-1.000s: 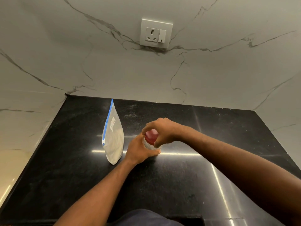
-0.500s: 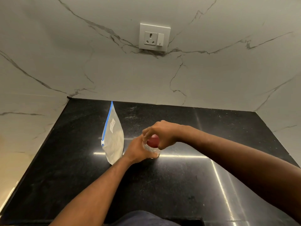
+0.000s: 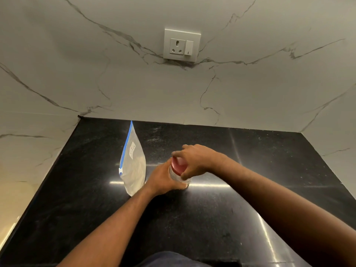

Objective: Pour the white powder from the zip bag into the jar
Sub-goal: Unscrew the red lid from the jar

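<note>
Two hands grip the clear jar [image 3: 178,175]: left [image 3: 162,179] its body, right [image 3: 196,160] its red lid [image 3: 179,166].

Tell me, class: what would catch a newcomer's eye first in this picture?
Mid-counter, both hands meet on a small clear jar: the left hand grips its side, the right hand is over its red lid. Just left stands a blue-zipped zip bag of white powder, apart from the hands. A white socket sits on the marble wall.
</note>
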A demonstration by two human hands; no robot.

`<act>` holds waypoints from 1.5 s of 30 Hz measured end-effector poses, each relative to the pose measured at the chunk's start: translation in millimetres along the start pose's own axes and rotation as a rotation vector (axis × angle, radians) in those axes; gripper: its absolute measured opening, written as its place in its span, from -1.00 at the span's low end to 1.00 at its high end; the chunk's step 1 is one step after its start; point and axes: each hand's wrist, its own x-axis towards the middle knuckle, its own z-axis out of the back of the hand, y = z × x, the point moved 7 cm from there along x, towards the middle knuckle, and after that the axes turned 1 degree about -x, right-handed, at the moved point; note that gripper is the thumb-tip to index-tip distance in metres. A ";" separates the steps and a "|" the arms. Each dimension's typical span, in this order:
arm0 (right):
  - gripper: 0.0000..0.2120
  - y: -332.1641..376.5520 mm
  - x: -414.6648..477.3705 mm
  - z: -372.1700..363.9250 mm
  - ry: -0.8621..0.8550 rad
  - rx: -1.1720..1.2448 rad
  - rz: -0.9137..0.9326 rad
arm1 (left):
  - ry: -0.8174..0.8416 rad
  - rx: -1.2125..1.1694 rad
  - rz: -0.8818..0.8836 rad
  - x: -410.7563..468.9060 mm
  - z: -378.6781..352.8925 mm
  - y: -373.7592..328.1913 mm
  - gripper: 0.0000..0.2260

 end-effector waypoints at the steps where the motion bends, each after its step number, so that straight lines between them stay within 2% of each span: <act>1: -0.23 2.3 -0.3 1.1 0.039 -0.033 0.049 | -0.005 -0.006 0.007 -0.3 0.6 0.6 -0.27; 2: -0.24 5.3 -1.3 2.1 0.068 -0.027 0.092 | -0.007 0.002 0.007 -0.7 1.1 0.5 -0.28; 4: -0.41 10.9 -5.2 5.5 0.098 0.136 0.171 | -0.004 0.036 -0.024 -1.4 0.8 -2.9 -0.29; 6: -0.57 11.3 -6.8 12.4 0.002 0.263 0.157 | -0.014 0.026 -0.021 -1.4 0.2 -3.3 -0.31; 9: -0.29 0.4 -7.7 10.2 -0.121 -0.037 -0.098 | -0.028 0.003 -0.023 0.1 0.7 -4.6 -0.28; 11: -0.29 3.6 -5.2 3.1 -0.130 -0.129 -0.158 | -0.018 0.009 -0.031 -0.3 0.2 -6.3 -0.26; 13: -0.43 9.8 -2.8 5.3 -0.125 -0.058 -0.085 | -0.022 0.012 -0.010 -0.5 0.7 -4.4 -0.29; 16: -0.40 17.8 -2.7 7.6 0.044 -0.002 0.109 | -0.026 0.019 -0.004 -1.6 1.5 -3.7 -0.33; 18: -0.61 21.7 -8.2 12.1 0.090 0.188 0.181 | -0.004 0.030 -0.031 -3.5 0.5 -7.3 -0.40; 19: -0.71 21.2 -9.3 15.2 0.046 0.289 0.185 | -0.001 0.024 -0.041 -3.6 0.2 -7.9 -0.42; 20: -0.68 17.7 -8.6 19.0 -0.033 0.316 0.147 | -0.006 0.011 -0.038 -3.3 0.4 -7.1 -0.40; 21: -0.54 12.5 -7.9 20.7 -0.117 0.249 0.078 | -0.019 -0.002 -0.029 -3.0 1.3 -6.5 -0.36; 23: -0.26 2.8 -6.1 14.8 -0.178 -0.019 -0.107 | -0.028 -0.016 -0.016 -2.2 2.0 -6.4 -0.31; 25: -0.24 1.0 -2.7 4.5 -0.138 -0.108 -0.186 | -0.020 0.006 -0.007 -2.2 1.1 -8.0 -0.27; 28: -0.36 7.8 1.7 4.4 -0.068 -0.005 -0.068 | -0.024 0.015 0.030 -1.2 1.4 -4.5 -0.26; 31: -0.28 16.6 -3.9 8.8 -0.018 -0.035 0.101 | -0.022 0.006 0.025 -2.3 1.3 -5.2 -0.30; 35: -0.23 3.7 -25.3 14.1 -0.183 0.056 0.173 | -0.014 -0.002 0.013 -2.0 1.2 -7.5 -0.25; 38: -0.29 -37.6 -48.5 8.5 -0.384 0.425 0.047 | -0.005 -0.020 -0.007 0.1 0.5 -4.9 -0.13; 41: -0.32 -79.4 -70.6 -27.7 -0.631 0.770 -0.224 | -0.049 -0.014 0.018 -3.2 1.6 -4.2 -0.09; 43: -0.39 -94.8 -78.7 -67.1 -0.736 0.916 -0.402 | -0.094 -0.001 0.027 -6.6 0.7 -6.5 -0.10; 45: -0.46 -99.2 -80.6 -104.3 -0.760 0.967 -0.530 | -0.145 -0.005 0.031 -10.8 -0.1 -8.7 -0.11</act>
